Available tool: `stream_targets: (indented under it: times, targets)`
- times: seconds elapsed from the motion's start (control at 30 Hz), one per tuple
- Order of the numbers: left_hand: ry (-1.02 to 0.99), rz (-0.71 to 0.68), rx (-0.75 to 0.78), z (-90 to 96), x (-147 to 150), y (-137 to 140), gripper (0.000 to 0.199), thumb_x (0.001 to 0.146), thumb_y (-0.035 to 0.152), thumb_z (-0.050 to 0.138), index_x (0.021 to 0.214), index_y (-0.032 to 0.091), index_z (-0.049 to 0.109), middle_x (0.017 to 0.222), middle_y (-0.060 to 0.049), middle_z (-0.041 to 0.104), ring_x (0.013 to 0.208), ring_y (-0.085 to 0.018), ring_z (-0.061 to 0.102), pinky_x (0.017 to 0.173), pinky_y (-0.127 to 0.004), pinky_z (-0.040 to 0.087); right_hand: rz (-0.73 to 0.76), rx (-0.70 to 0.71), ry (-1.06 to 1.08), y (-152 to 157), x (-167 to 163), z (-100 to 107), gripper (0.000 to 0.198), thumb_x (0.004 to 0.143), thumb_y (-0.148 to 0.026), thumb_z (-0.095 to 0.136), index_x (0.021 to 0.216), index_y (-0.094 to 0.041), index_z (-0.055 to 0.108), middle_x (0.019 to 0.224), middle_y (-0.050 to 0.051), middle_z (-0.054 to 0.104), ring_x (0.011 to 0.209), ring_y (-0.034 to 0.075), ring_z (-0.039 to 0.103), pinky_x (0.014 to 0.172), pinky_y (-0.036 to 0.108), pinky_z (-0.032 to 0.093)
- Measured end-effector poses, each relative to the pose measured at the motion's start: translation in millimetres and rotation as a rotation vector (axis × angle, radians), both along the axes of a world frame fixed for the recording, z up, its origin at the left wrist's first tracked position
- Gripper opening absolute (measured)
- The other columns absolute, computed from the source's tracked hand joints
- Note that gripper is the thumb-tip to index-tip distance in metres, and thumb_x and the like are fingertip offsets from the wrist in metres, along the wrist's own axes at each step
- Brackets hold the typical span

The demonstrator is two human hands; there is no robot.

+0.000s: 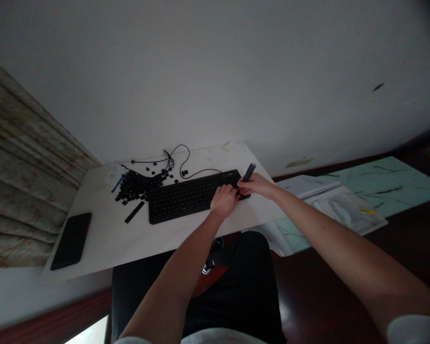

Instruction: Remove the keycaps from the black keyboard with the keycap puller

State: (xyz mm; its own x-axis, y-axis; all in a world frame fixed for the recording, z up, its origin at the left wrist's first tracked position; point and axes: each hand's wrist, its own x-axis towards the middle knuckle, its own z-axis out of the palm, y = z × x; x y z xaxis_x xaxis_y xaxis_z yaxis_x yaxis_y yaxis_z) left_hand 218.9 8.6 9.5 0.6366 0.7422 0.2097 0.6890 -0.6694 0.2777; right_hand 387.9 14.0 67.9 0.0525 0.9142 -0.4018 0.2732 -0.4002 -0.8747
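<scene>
A black keyboard (pixel 182 197) lies on the white table, its keycaps largely off over the left and middle part. My left hand (pixel 225 200) rests on the keyboard's right part, fingers bent over it and holding nothing that I can see. Gripped in my right hand (pixel 255 185) is a slim dark-handled tool (pixel 250 172), tilted, its handle pointing up and away. Its lower end meets the keyboard's right end, where my fingers hide the tip. Loose black keycaps (pixel 129 187) lie heaped left of the keyboard, with a long spacebar (pixel 134 212) in front of them.
A black cable (pixel 181 148) loops behind the keyboard. A blue stick (pixel 118 183) pokes out beside the heap. A dark phone-like slab (pixel 71 241) lies at the table's left end. Plastic packaging (pixel 338 208) sits on a marbled green surface (pixel 390 186) to the right. Behind stands a wall.
</scene>
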Motion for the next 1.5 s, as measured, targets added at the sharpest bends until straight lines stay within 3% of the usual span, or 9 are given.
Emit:
stream_targets:
  times: [0.13, 0.27, 0.57, 0.7, 0.87, 1.1, 1.3, 1.5]
  targets:
    - [0.001, -0.003, -0.007, 0.1, 0.6, 0.7, 0.026, 0.101, 0.036, 0.048, 0.111, 0.018, 0.065, 0.109, -0.009, 0.061, 0.108, -0.025, 0.054, 0.093, -0.039, 0.043, -0.007, 0.087, 0.025, -3.0, -1.9, 5.6, 0.015, 0.08, -0.021, 0.078, 0.083, -0.011, 0.068, 0.068, 0.007, 0.072, 0.059, 0.014, 0.069, 0.061, 0.025, 0.061]
    - [0.005, 0.011, -0.024, -1.1, 0.7, 2.2, 0.027, 0.1, 0.037, 0.051, 0.112, 0.018, 0.066, 0.109, -0.009, 0.062, 0.107, -0.024, 0.054, 0.094, -0.038, 0.043, 0.065, 0.182, -0.109, 0.4, -4.3, 13.2, 0.014, 0.078, -0.022, 0.079, 0.081, -0.013, 0.069, 0.065, 0.005, 0.07, 0.058, 0.013, 0.068, 0.058, 0.021, 0.059]
    - [-0.054, 0.014, -0.01, -3.5, -1.7, 1.6, 0.024, 0.1, 0.035, 0.049, 0.105, 0.019, 0.067, 0.107, -0.008, 0.064, 0.104, -0.024, 0.055, 0.093, -0.038, 0.044, -0.088, 0.061, -0.239, -10.9, -7.8, 1.3, 0.015, 0.083, -0.026, 0.074, 0.088, -0.011, 0.071, 0.074, 0.01, 0.074, 0.057, 0.017, 0.069, 0.051, 0.024, 0.057]
    - [-0.06, 0.036, -0.005, -1.6, -2.0, 0.2, 0.025, 0.101, 0.028, 0.043, 0.106, 0.018, 0.064, 0.107, -0.009, 0.064, 0.104, -0.023, 0.056, 0.093, -0.038, 0.044, -0.068, 0.054, -0.256, -4.4, -8.8, 2.8, 0.012, 0.081, -0.021, 0.075, 0.081, -0.01, 0.071, 0.067, 0.009, 0.072, 0.052, 0.016, 0.067, 0.052, 0.025, 0.059]
    - [-0.051, 0.022, -0.027, 0.0, -2.4, 0.3, 0.018, 0.097, 0.025, 0.05, 0.107, 0.017, 0.063, 0.107, -0.009, 0.064, 0.105, -0.025, 0.055, 0.094, -0.039, 0.044, -0.003, 0.004, -0.212, 7.9, -9.5, 7.8, 0.006, 0.078, -0.013, 0.075, 0.078, -0.009, 0.07, 0.065, 0.008, 0.071, 0.051, 0.015, 0.066, 0.052, 0.024, 0.058]
    - [-0.062, 0.043, -0.023, -0.5, -2.1, -0.9, 0.021, 0.097, 0.03, 0.051, 0.107, 0.017, 0.064, 0.108, -0.009, 0.064, 0.106, -0.026, 0.055, 0.096, -0.04, 0.043, 0.05, -0.092, -0.117, 22.7, -14.6, 12.2, 0.01, 0.073, -0.006, 0.077, 0.076, -0.009, 0.067, 0.059, 0.004, 0.067, 0.05, 0.012, 0.063, 0.056, 0.023, 0.059]
    - [-0.035, 0.023, -0.024, -0.9, -1.2, 0.6, 0.023, 0.098, 0.034, 0.05, 0.106, 0.018, 0.066, 0.11, -0.009, 0.063, 0.107, -0.025, 0.054, 0.097, -0.041, 0.043, 0.064, -0.083, -0.176, 18.1, -8.8, 10.8, 0.01, 0.076, -0.013, 0.077, 0.078, -0.009, 0.069, 0.057, 0.004, 0.066, 0.048, 0.011, 0.061, 0.048, 0.019, 0.053]
    - [-0.022, 0.02, -0.016, 0.3, -0.8, 1.8, 0.024, 0.099, 0.033, 0.049, 0.108, 0.018, 0.066, 0.111, -0.01, 0.062, 0.107, -0.025, 0.054, 0.095, -0.04, 0.043, -0.017, -0.033, -0.228, 13.0, -15.5, 7.2, 0.007, 0.078, -0.012, 0.076, 0.078, -0.01, 0.069, 0.061, 0.006, 0.068, 0.048, 0.012, 0.061, 0.048, 0.021, 0.054]
